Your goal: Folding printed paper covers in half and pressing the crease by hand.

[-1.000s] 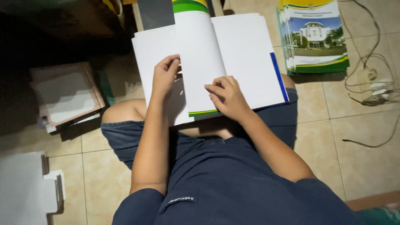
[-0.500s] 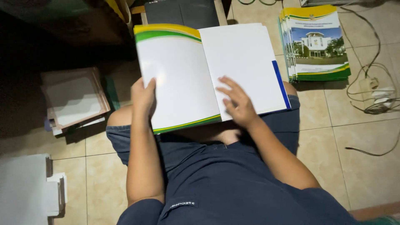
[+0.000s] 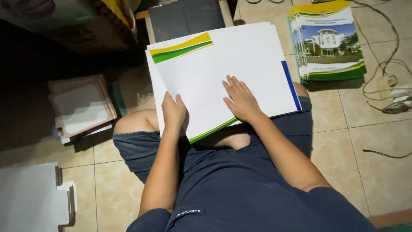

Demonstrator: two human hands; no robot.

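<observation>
A white booklet [image 3: 206, 73] with a yellow and green band at its top left corner and a blue strip along its right edge lies closed across my lap. My left hand [image 3: 173, 112] grips its lower left edge, thumb and fingers curled over the cover. My right hand [image 3: 241, 99] lies flat, fingers spread, pressing on the cover near the lower middle. I sit on a tiled floor in dark blue shorts and shirt.
A stack of printed booklets [image 3: 328, 43] with a building picture stands at the upper right. Cables and a power strip [image 3: 392, 92] lie beside it. A pile of brown-edged papers [image 3: 79, 107] sits left, white sheets [image 3: 30, 197] at lower left, a dark panel [image 3: 184, 17] ahead.
The booklet was open on my lap; its cover has swung over and it now lies closed. My right hand shifted onto the closed cover and my left hand moved to the left edge.
</observation>
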